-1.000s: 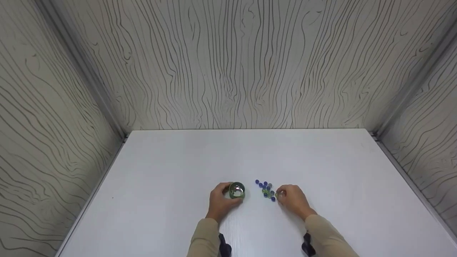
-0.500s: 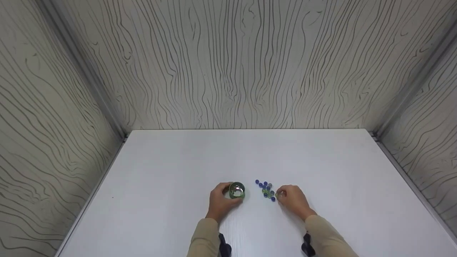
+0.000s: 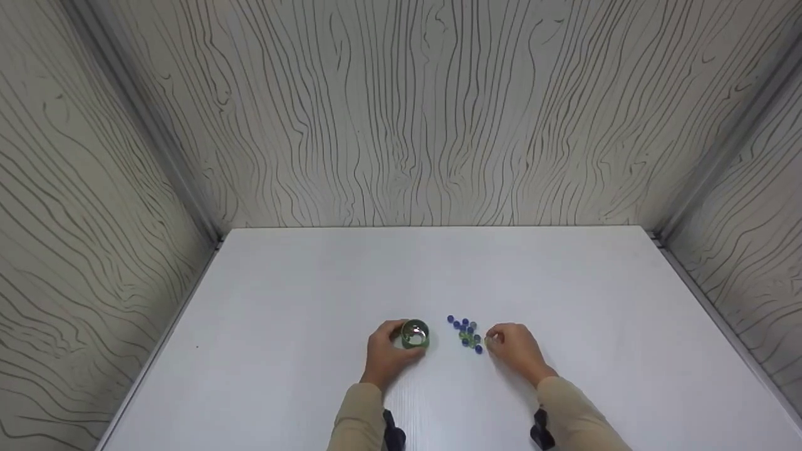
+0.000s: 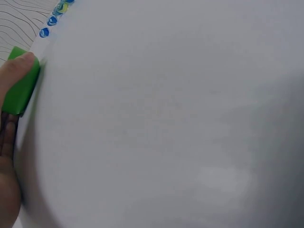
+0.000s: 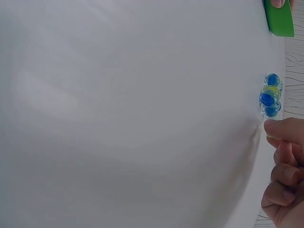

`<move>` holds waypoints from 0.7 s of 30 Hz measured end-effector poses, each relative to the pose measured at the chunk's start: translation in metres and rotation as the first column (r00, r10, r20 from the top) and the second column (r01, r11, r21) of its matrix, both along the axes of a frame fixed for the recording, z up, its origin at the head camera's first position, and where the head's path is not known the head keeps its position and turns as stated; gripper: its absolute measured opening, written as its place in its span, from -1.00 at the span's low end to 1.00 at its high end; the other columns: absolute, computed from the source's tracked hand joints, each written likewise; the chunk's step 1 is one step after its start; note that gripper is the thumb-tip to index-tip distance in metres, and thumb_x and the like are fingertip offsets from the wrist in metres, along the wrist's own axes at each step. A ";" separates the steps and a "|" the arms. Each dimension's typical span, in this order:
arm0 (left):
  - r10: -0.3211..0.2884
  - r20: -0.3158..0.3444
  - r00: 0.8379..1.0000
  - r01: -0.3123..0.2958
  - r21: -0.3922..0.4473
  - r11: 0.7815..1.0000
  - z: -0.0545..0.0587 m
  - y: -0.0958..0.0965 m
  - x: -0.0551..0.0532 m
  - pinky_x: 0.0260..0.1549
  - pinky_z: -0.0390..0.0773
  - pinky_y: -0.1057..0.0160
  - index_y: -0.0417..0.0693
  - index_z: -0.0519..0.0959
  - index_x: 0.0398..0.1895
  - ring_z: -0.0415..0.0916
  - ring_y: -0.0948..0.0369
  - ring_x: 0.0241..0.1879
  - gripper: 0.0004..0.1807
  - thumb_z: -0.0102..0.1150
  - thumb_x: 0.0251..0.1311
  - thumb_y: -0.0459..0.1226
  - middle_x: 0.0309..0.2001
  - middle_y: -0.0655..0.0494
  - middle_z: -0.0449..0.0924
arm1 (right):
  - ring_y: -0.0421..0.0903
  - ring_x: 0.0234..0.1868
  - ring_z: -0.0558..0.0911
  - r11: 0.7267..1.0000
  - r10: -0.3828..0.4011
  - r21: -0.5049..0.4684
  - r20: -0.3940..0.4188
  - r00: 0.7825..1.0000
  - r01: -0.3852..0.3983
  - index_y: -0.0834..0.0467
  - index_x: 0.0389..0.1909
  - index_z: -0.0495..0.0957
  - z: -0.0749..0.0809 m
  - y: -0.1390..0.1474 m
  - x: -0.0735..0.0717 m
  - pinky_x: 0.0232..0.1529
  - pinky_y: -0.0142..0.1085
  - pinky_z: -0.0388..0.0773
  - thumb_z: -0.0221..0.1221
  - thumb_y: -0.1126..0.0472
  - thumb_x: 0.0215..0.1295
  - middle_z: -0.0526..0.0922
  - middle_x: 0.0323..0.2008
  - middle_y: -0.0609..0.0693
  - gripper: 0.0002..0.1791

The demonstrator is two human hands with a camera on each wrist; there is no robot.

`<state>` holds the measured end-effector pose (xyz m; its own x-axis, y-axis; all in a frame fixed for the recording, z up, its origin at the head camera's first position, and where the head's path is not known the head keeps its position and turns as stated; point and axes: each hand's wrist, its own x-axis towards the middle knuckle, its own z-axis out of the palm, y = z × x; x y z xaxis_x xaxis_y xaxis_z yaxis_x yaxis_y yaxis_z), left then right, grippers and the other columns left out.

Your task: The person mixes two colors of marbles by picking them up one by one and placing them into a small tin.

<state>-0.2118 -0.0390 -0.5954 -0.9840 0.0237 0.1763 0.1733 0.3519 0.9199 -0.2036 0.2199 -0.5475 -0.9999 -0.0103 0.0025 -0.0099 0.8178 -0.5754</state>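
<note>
My left hand [image 3: 390, 357] grips a small green cup [image 3: 408, 345] with a shiny inside, thumb on the near side and fingers round the far side. The cup's green wall [image 4: 23, 90] also shows in the left wrist view. Right of it lies a cluster of blue, green and clear glass marbles [image 3: 465, 327]. At the cluster's right edge, my right hand [image 3: 515, 351] has thumb and forefinger together and pinches a marble, mostly hidden; a yellow-green sliver shows under the thumb in the right wrist view. The other fingers are curled.
The white table [image 3: 282, 300] stands between pale walls [image 3: 401, 113] with a dark wood-grain pattern. A small dark speck marks the table at left. Each wrist wears a black device below a beige sleeve [image 3: 360, 416].
The yellow-green marble beside my right fingertips is now mostly hidden, and a small gap parts the fingertips from the cluster. My left hand and the cup stay in place.
</note>
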 end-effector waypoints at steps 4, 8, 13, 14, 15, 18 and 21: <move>-0.002 -0.006 1.000 0.002 0.002 1.000 -0.001 0.000 -0.001 0.21 0.57 0.19 -0.08 0.58 0.00 0.58 0.09 0.08 -0.38 0.55 -0.29 -0.23 -0.04 0.07 0.66 | -0.14 -0.37 0.50 1.000 0.007 0.001 0.006 1.000 -0.007 0.22 -0.29 0.69 0.004 0.000 0.000 -0.29 -0.23 0.54 0.21 0.34 0.16 0.69 -0.37 0.04 -0.86; -0.005 -0.017 1.000 0.005 -0.009 1.000 -0.003 0.000 -0.002 0.22 0.57 0.16 -0.09 0.58 0.00 0.59 0.09 0.08 -0.37 0.55 -0.28 -0.20 -0.04 0.06 0.66 | -0.12 -0.35 0.48 1.000 0.005 0.007 0.021 1.000 -0.005 0.21 -0.26 0.69 0.009 -0.001 0.000 -0.28 -0.22 0.52 0.22 0.33 0.17 0.67 -0.36 0.04 -0.86; -0.004 -0.017 1.000 0.004 -0.013 1.000 0.000 0.000 -0.001 0.21 0.57 0.16 -0.09 0.57 0.00 0.59 0.09 0.08 -0.37 0.54 -0.27 -0.19 -0.03 0.07 0.66 | -0.16 -0.42 0.42 1.000 -0.001 0.003 0.027 1.000 0.001 0.20 -0.26 0.70 0.012 -0.005 0.000 -0.39 -0.35 0.39 0.25 0.31 0.15 0.58 -0.48 -0.01 -0.86; -0.004 -0.016 1.000 0.004 -0.012 1.000 0.001 0.000 0.000 0.21 0.57 0.16 -0.08 0.57 0.00 0.59 0.10 0.08 -0.37 0.54 -0.27 -0.19 -0.03 0.08 0.66 | -0.16 -0.44 0.40 1.000 0.002 0.002 0.021 1.000 -0.002 0.21 -0.27 0.70 0.013 -0.006 0.000 -0.42 -0.37 0.35 0.26 0.32 0.14 0.56 -0.52 -0.02 -0.86; -0.005 -0.016 1.000 0.004 -0.013 1.000 0.001 0.000 0.000 0.21 0.57 0.17 -0.08 0.57 0.01 0.59 0.11 0.08 -0.37 0.54 -0.26 -0.18 -0.03 0.09 0.66 | -0.17 -0.46 0.38 1.000 0.003 -0.002 0.017 1.000 -0.003 0.21 -0.27 0.70 0.013 -0.006 0.000 -0.45 -0.39 0.31 0.26 0.33 0.14 0.53 -0.55 -0.03 -0.86; -0.005 -0.012 1.000 0.005 -0.021 1.000 0.001 -0.001 0.000 0.22 0.56 0.20 -0.06 0.57 0.01 0.59 0.13 0.08 -0.37 0.53 -0.26 -0.17 -0.03 0.12 0.66 | -0.18 -0.52 0.34 1.000 0.013 -0.015 -0.001 1.000 -0.013 0.23 -0.29 0.70 0.015 -0.007 0.001 -0.52 -0.41 0.22 0.28 0.35 0.11 0.47 -0.62 -0.04 -0.87; -0.006 -0.014 1.000 0.006 -0.023 1.000 0.001 -0.001 0.000 0.23 0.56 0.21 -0.05 0.57 0.01 0.59 0.14 0.08 -0.37 0.53 -0.26 -0.17 -0.03 0.13 0.66 | -0.19 -0.51 0.33 1.000 0.019 -0.015 -0.018 1.000 -0.019 0.23 -0.30 0.70 0.017 -0.008 0.001 -0.51 -0.42 0.22 0.28 0.35 0.11 0.48 -0.61 -0.04 -0.88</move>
